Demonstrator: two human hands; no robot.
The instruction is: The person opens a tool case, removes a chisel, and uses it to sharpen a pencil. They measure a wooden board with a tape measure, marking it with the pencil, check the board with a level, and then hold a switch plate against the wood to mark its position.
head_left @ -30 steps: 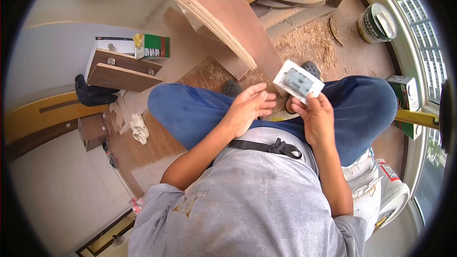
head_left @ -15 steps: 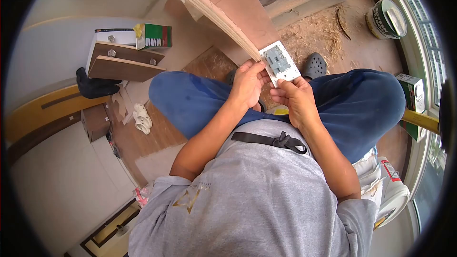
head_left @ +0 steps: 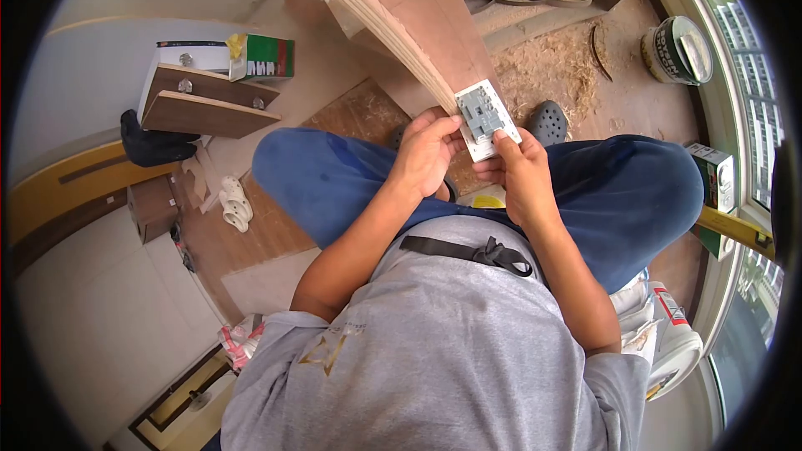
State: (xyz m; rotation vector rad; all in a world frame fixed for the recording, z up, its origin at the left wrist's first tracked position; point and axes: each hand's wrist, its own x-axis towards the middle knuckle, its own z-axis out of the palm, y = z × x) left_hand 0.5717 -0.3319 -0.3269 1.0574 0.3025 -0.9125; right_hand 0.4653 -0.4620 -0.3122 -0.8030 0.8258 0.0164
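Note:
Between my two hands is a white wall socket plate (head_left: 482, 119), its grey back with the terminals facing up. My left hand (head_left: 428, 150) pinches its left edge, thumb and fingers closed there. At the lower right corner my right hand (head_left: 520, 169) grips it, the thumb lying on the grey back and the fingers curled under. The plate's upper left side overlaps the near end of a long wooden board (head_left: 418, 25) with a layered plywood edge. Both hands are held above my lap, between my knees.
Wood shavings (head_left: 547, 67) litter the floor ahead, with a dark bucket (head_left: 678, 52) at the right. A drawer unit (head_left: 209, 108) bearing a green box (head_left: 271, 58) stands left. Pale clogs (head_left: 236, 203) lie on the floor. A yellow spirit level (head_left: 735, 230) is at my right.
My right thumb has moved up from the plate's bottom edge onto its grey back. The plate has turned slightly in my hands, and the whole view has shifted a little.

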